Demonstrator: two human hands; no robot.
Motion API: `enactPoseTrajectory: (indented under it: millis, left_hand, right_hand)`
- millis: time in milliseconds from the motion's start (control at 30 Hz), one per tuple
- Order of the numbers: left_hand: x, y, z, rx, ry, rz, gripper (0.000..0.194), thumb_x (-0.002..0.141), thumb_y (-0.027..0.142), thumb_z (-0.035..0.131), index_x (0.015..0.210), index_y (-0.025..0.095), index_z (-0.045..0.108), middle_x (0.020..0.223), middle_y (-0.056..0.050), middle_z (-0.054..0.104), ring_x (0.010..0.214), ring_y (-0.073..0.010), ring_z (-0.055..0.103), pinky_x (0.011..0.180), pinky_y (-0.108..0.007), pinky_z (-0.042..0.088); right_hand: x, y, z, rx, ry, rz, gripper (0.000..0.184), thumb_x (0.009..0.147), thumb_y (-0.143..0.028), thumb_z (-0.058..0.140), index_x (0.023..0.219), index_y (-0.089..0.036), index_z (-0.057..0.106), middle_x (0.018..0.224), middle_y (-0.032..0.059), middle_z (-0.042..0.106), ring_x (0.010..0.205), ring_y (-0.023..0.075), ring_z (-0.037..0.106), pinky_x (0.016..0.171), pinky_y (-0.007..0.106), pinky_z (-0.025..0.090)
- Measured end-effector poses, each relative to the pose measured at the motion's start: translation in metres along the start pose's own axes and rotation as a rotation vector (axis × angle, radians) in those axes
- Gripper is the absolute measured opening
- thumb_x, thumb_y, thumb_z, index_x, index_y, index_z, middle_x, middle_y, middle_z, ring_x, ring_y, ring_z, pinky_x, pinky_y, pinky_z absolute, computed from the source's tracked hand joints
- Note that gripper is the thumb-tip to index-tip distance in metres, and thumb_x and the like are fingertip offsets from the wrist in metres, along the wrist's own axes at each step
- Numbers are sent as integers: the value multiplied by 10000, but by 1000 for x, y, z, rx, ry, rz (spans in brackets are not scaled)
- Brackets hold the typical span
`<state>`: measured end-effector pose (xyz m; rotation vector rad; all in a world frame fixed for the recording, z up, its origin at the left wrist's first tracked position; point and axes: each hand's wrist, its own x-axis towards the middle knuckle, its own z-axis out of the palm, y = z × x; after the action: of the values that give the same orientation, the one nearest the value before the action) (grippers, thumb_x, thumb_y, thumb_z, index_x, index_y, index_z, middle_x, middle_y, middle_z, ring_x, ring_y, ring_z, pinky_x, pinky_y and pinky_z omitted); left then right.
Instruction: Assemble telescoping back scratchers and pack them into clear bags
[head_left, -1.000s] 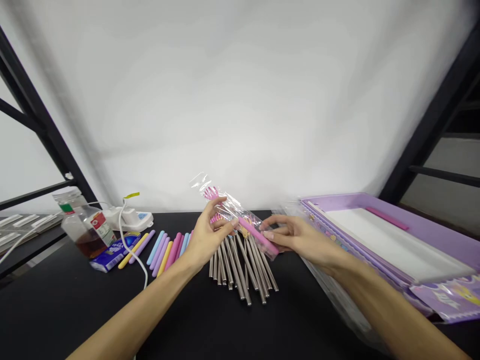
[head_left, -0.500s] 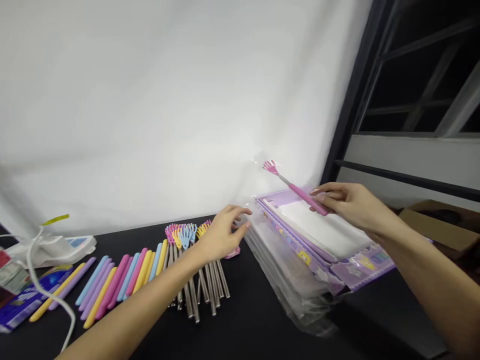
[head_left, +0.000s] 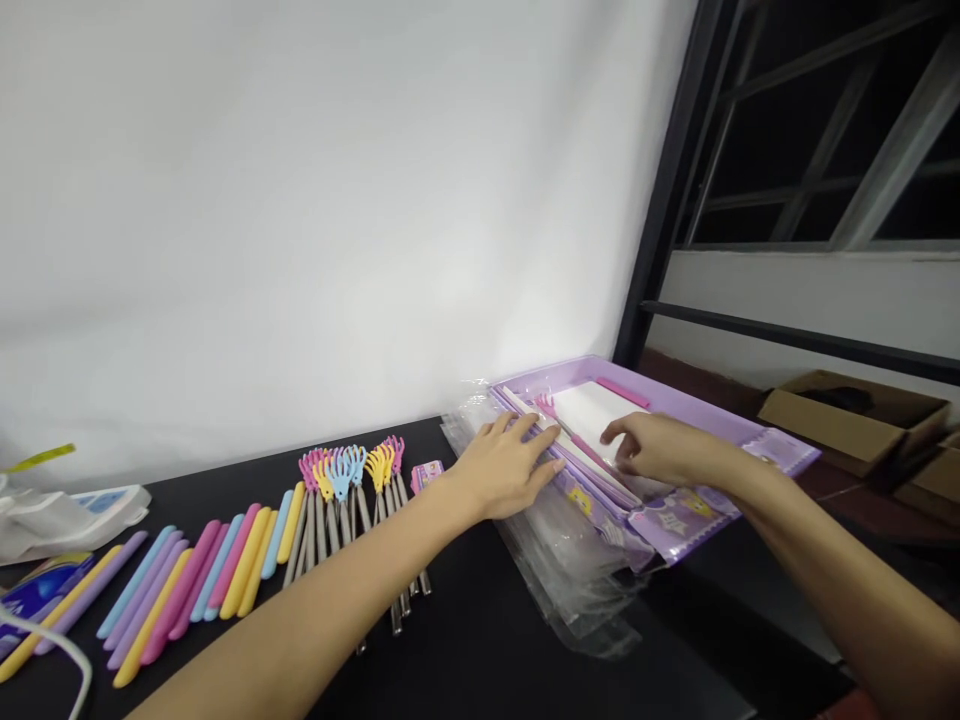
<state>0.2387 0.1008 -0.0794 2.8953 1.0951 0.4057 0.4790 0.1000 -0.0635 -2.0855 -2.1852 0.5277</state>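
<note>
A pink back scratcher (head_left: 571, 429) lies in the purple box (head_left: 679, 412), along the white sheets near its front-left side. My left hand (head_left: 502, 466) is open, fingers spread over the box's left edge and the clear plastic bags beside it. Inside the box, close to the scratcher's handle end, my right hand (head_left: 660, 452) has its fingers bent with a gap between index finger and thumb; no grip on the scratcher shows. A separate pink handle (head_left: 622, 391) rests along the box's far side. The stacked clear plastic bags (head_left: 559, 570) lie under and left of the box.
Back scratcher heads on metal rods (head_left: 341, 490) lie left of the bags. Farther left is a row of coloured handles (head_left: 202, 580) and a white power strip (head_left: 97, 515). A white wall stands behind the table; a cardboard box (head_left: 847, 425) sits lower at right.
My right hand has lowered the pink back scratcher into the purple box and its fingers have parted from it. My left hand has moved right onto the box's edge. The view has shifted right.
</note>
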Motion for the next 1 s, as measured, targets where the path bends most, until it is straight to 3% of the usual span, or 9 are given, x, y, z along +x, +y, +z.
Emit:
enactPoseTrajectory:
  millis: [100,233,367,433,500,633,833,1000]
  left_hand:
    - [-1,-1,0,21,1,14,538,1016,503,295,1473,235,388,1527,-113,385,1400,-340,357,1152,-549,372]
    - [-2,-2,0,26,-5,22,546,1017,502,288,1476,222,384,1526,-114,387,1393,-346,365,1151,-552,376]
    - [-1,0,-2,32,-27,17,548,1015,498,299,1480,220,381,1529,-115,385,1393,-351,366,1151,-554,375]
    - [-1,1,-3,36,-32,14,552,1015,497,303,1481,210,379,1526,-124,388,1395,-349,364,1150,-554,375]
    - [-1,1,-3,38,-28,15,556,1015,500,299,1482,209,378,1527,-128,386,1399,-344,362,1151,-551,373]
    - [-1,-1,-1,43,-8,23,542,1013,500,305,1474,227,387,1525,-115,391,1398,-326,368,1154,-529,375]
    - [-1,-2,-1,51,-14,34,542,1015,494,311,1479,224,378,1528,-117,387,1398,-329,366,1150,-533,380]
    - [-2,-3,-7,43,-53,26,579,1015,513,291,1509,212,334,1558,-118,345,1421,-336,335,1162,-536,365]
  right_hand:
    - [7,-3,1,-23,36,-15,708,677,-31,567,1384,-57,560,1234,158,686,1129,298,648,941,326,489]
    - [15,-5,4,-9,20,-89,700,663,-4,552,1354,-102,609,1319,137,644,1193,293,622,980,316,479]
    - [26,-7,4,47,52,-107,463,792,-114,560,1240,-96,678,1277,144,669,1189,283,621,1020,327,449]
    - [33,-9,4,85,88,-67,403,823,-235,605,1182,-72,689,1206,181,693,1095,307,662,954,358,487]
    - [39,-10,5,129,108,-22,416,765,-252,675,1141,-74,688,1086,181,727,938,306,704,823,358,527]
    - [40,-8,7,285,93,13,448,686,-152,697,1129,-123,644,824,83,744,715,223,701,633,276,521]
    - [29,-8,6,477,55,-26,438,747,-142,655,1175,-118,570,920,102,744,756,170,696,684,241,561]
    - [28,-15,4,339,56,-64,311,740,-184,664,1043,-117,690,929,117,752,822,242,712,774,333,564]
